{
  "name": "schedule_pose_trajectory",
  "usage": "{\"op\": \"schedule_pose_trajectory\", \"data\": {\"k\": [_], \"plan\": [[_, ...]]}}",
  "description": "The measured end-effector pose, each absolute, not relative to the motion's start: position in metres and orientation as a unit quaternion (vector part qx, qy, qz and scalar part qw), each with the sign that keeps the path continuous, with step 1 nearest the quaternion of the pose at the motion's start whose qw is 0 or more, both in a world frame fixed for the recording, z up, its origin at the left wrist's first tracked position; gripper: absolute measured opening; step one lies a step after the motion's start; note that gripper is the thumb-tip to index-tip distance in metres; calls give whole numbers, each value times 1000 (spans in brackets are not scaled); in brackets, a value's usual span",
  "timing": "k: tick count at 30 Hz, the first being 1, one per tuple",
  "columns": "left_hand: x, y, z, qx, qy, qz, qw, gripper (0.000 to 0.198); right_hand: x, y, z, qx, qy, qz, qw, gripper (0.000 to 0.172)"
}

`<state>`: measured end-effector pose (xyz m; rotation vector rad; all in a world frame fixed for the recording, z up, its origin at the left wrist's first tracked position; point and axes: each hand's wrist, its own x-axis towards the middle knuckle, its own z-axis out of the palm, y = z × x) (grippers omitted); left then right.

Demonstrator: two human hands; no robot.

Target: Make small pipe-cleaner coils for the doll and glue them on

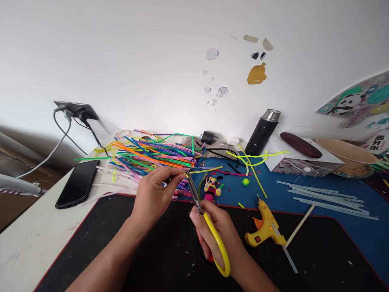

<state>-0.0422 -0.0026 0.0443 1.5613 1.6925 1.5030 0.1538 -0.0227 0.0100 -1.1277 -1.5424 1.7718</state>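
My right hand (223, 233) grips yellow-handled scissors (209, 223), blades pointing up and left. My left hand (158, 190) pinches a yellow pipe cleaner (206, 170) right at the blade tips. The strip runs off to the right above a small pink and yellow pipe-cleaner doll (212, 187), which lies on the blue mat (319, 211). Both hands hover over the black mat (152, 259).
A heap of coloured pipe cleaners (152, 156) lies behind my hands. A yellow glue gun (267, 229) and clear glue sticks (328, 198) are to the right. A phone (77, 183) rests at left, a black flask (261, 132), a box and a bowl (346, 156) at the back right.
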Motion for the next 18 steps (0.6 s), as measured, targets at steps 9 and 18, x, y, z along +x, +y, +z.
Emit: {"op": "schedule_pose_trajectory", "data": {"k": [9, 18], "plan": [[-42, -3, 47, 584, 609, 515, 149, 7, 154, -22, 10, -426, -592, 631, 265, 49], [-43, -5, 50, 597, 632, 471, 149, 15, 155, -20, 12, -423, -596, 635, 251, 52]]}}
